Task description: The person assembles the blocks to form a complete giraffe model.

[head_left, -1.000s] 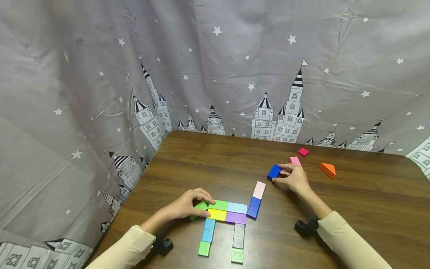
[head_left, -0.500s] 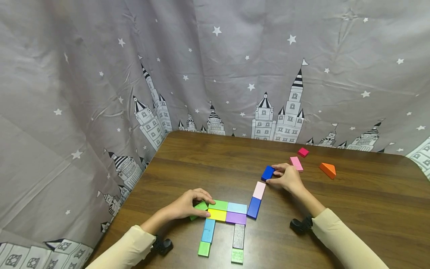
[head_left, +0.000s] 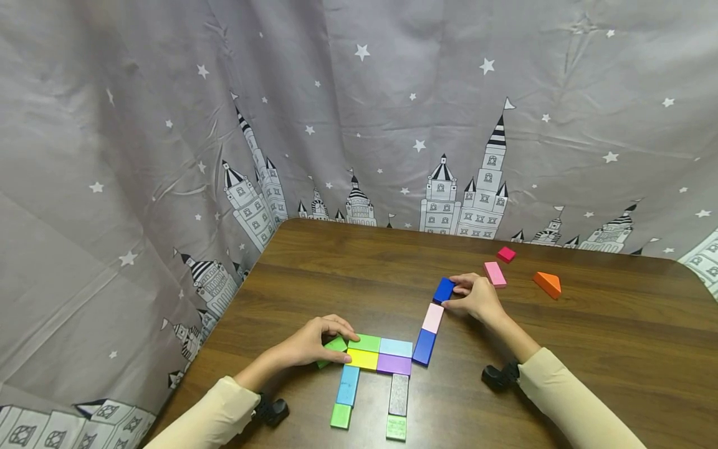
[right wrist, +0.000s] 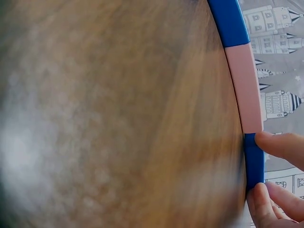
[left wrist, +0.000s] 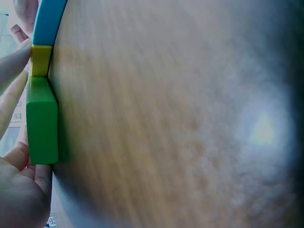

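Note:
Thumb and fingers of my right hand [head_left: 477, 300] pinch a blue block [head_left: 443, 290] by its ends. It lies at the top of a slanted line with a pale pink block [head_left: 433, 318] and a second blue block [head_left: 424, 347]. In the right wrist view the held blue block [right wrist: 254, 161] meets the pink one end to end. My left hand [head_left: 311, 340] curls round a green block [head_left: 335, 349] at the left end of the flat figure. Its thumb tip reaches the yellow block [head_left: 363, 358], and a fingertip reaches the light green block [head_left: 364, 343].
Light blue [head_left: 396, 347] and purple [head_left: 394, 363] blocks complete the double row. Two legs run toward me, a blue block [head_left: 348, 385] and a grey block [head_left: 399, 394], each ending in green. Pink [head_left: 495, 274], red [head_left: 506, 254] and orange triangular [head_left: 547, 284] blocks lie back right.
My right hand has brought the blue block leftward, away from the loose pink block, to the upper end of the slanted line. The left hand stays in place.

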`<state>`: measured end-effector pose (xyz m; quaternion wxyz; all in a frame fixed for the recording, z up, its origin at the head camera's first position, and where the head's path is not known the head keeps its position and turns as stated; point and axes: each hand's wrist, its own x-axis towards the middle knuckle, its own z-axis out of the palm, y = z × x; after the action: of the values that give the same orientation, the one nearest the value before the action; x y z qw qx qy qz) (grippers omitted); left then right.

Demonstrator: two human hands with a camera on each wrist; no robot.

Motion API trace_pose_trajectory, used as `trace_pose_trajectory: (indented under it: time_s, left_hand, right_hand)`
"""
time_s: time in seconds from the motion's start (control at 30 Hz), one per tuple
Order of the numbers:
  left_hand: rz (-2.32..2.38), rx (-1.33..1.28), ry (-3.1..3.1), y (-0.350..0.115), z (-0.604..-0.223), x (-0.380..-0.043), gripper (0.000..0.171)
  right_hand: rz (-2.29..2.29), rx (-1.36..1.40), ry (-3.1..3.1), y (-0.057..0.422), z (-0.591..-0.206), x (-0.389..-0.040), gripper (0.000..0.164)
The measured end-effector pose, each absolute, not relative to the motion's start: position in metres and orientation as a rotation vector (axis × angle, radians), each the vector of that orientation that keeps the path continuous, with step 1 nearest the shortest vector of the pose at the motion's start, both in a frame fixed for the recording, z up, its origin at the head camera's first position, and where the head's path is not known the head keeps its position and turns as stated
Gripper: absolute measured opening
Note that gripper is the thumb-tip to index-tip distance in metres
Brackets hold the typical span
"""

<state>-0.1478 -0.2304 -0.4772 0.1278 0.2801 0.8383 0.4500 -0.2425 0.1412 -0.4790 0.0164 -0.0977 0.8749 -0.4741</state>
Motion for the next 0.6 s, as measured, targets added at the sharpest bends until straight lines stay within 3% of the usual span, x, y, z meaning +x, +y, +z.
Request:
trace_pose_trajectory:
  time_s: [0.6]
  left_hand:
    - [1.304, 0.822, 2.443, -0.2306, -0.4765, -0.1470, 0.033]
  right_hand:
    - [-1.596, -0.263, 2.601, 0.1404, -0.4792, -0.2404, 0.049]
